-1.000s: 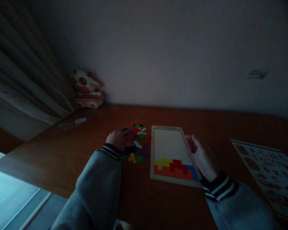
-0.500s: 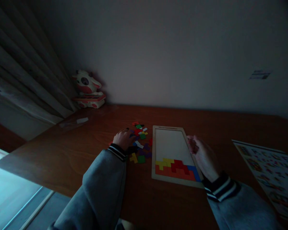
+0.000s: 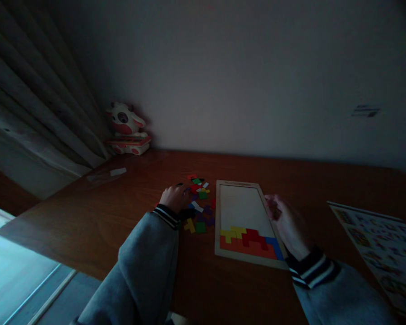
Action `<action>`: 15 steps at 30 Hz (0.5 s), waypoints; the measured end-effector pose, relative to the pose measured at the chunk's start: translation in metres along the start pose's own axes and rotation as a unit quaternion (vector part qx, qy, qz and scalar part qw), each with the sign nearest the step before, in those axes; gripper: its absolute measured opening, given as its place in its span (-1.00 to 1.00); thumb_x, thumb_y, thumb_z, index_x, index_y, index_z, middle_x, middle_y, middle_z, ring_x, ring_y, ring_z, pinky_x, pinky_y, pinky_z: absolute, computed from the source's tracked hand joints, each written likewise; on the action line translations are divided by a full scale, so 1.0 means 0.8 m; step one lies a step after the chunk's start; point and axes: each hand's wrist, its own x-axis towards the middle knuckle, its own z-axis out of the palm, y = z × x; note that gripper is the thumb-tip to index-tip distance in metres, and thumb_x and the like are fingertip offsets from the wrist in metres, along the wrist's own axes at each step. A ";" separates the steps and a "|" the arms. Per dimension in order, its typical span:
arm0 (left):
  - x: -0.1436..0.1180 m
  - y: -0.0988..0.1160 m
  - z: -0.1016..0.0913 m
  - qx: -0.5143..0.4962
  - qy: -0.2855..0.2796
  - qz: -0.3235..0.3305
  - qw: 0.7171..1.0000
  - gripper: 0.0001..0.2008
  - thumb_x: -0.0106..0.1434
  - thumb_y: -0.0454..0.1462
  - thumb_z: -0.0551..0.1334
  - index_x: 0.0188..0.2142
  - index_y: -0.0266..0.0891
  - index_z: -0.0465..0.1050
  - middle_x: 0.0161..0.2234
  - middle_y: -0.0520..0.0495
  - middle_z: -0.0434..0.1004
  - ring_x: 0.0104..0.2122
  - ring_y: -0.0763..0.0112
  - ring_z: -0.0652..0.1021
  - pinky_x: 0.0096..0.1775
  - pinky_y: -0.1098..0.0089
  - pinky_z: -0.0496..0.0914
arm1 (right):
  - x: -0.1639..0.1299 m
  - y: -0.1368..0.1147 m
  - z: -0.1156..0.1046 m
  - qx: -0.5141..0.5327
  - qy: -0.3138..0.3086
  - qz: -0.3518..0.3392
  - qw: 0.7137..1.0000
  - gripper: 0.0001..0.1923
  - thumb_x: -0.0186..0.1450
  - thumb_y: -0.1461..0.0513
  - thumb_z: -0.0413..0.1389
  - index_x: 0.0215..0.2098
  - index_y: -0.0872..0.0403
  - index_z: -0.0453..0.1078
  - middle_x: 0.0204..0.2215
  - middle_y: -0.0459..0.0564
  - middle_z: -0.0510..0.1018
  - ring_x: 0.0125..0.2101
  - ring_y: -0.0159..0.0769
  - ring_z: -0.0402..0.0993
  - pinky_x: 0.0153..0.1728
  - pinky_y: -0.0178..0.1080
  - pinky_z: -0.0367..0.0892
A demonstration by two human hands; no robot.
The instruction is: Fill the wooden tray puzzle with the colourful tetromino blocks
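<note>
Our left hand point(image 3: 174, 197) rests curled on the loose pieces point(image 3: 199, 208); whether it grips one, we cannot tell. Our right hand point(image 3: 286, 221), fingers loosely bent, steadies the board point(image 3: 242, 205). A careless sweep could push pieces off the counter point(image 3: 122, 212).

surface: dark reddish-brown wooden table point(image 3: 88, 212), set against a wall, dimly lit
centre: wooden puzzle tray point(image 3: 217, 212) laid flat, near end filled with coloured blocks, far part bare
left of tray: loose puzzle pieces point(image 3: 199, 208) scattered in a small heap just beside it
far left corner: red-and-white toy point(image 3: 126, 128) stood by the curtain
left, mid-table: small pale flat piece point(image 3: 117, 172), kind not discernible
right edge: printed pattern sheet point(image 3: 379, 243) laid flat, partly cut off
</note>
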 end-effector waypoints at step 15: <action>-0.036 0.082 -0.003 -0.441 0.064 0.356 0.821 -0.84 0.28 -0.20 0.29 -0.30 -0.22 0.61 -0.26 -0.15 0.56 -0.24 0.39 0.56 -0.16 0.36 0.48 | -0.033 -0.025 0.016 -0.189 -0.191 -0.045 0.962 -0.53 0.17 -0.13 0.19 -0.12 -0.02 0.50 -0.24 0.02 0.58 -0.28 -0.26 0.48 -0.26 -0.25 0.39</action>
